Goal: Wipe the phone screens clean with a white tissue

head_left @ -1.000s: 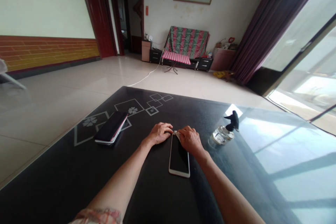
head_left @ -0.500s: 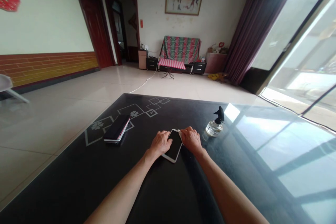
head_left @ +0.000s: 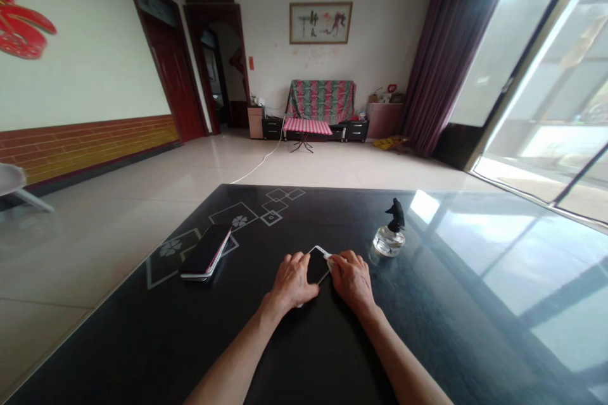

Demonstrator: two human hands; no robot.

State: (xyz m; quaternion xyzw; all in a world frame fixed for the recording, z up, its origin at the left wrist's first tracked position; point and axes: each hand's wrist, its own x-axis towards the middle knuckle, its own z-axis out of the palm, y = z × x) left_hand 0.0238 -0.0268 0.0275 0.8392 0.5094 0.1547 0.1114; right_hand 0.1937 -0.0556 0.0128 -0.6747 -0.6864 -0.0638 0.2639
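A white-framed smartphone (head_left: 317,266) with a dark screen is between my hands, over the black table. My left hand (head_left: 294,280) grips it along the left side, the thumb reaching across its near end. At the phone's upper right edge, my right hand (head_left: 352,278) has its fingers bunched around a small white cloth (head_left: 329,258), mostly hidden under them. To the right of that hand stands a clear spray bottle (head_left: 389,242) with a black trigger head.
A dark folding case (head_left: 208,252), seemingly a wallet or phone cover, lies on the table (head_left: 166,342) at left. Beyond the far edge are tiled floor, a small table with a striped cloth (head_left: 308,126) and a white cable (head_left: 259,163). A glass door (head_left: 532,107) is at right.
The view has tilted up a little. My left thumb has shifted from the screen to the phone's near end. My right fingers remain at its right edge.
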